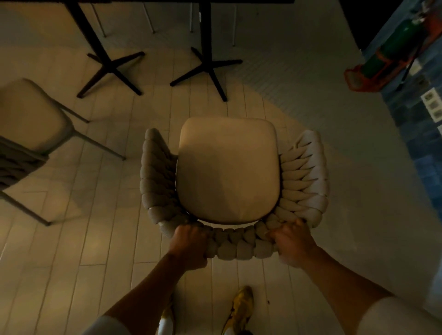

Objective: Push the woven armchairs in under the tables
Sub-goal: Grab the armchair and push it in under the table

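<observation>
A beige woven armchair (228, 169) with a padded seat cushion stands on the tiled floor directly below me, its open front facing away. My left hand (189, 246) grips the woven backrest at its left end. My right hand (293, 244) grips the same backrest at its right end. Ahead of the chair are two black cross-shaped table bases (111, 69) (209, 69) on dark posts, with the dark table edge (177, 1) along the top of the view. The chair sits short of the bases, outside the table edge.
A second woven armchair (28, 124) with thin grey legs stands at the left, angled. Thin pale chair legs (149, 19) show beyond the table bases. A blue tiled wall (423, 153) with a green cylinder in an orange holder (387, 52) runs along the right. My feet (239, 308) are just behind the chair.
</observation>
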Motion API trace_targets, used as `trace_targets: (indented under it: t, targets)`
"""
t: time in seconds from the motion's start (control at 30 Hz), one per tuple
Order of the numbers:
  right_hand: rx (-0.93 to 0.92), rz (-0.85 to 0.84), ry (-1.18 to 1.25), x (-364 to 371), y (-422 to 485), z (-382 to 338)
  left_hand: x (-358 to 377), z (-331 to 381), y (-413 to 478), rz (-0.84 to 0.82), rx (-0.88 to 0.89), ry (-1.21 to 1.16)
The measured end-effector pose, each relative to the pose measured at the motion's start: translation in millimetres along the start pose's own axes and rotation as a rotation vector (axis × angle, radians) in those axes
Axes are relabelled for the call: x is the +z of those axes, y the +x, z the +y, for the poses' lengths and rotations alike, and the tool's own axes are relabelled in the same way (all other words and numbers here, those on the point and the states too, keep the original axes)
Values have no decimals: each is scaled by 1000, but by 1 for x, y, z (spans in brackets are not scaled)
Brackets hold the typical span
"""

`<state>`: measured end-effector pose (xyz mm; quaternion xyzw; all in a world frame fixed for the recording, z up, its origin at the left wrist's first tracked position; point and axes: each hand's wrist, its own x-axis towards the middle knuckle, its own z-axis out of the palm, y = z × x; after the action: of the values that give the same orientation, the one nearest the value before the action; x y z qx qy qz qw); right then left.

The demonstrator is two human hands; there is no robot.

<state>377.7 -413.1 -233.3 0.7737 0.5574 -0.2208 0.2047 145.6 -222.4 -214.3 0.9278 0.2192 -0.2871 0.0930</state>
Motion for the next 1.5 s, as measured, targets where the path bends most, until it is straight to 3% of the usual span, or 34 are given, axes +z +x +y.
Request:
trace_targets:
  t: [0.23,0.37,0.5,0.63,0.87,1.33,1.5]
  targets:
    - [-107,265,110,4,-15,8,-8,-8,-2,-19,100,-19]
    - [-110,356,179,4,-28,8,-9,-10,-7,54,121,-42]
    - [-35,471,182,10,-20,0,20,-15,1,357,37,-75]
    - [40,597,216,14,-7,-5,29,-19,4,588,113,-105]
    - [85,608,226,3,15,-3,17,-30,15,565,93,-93]
    - [75,688,241,-26,66,8,-24,-57,49,678,82,-72]
    - [72,690,227,-38,84,13,-12,-76,72,624,43,-29]
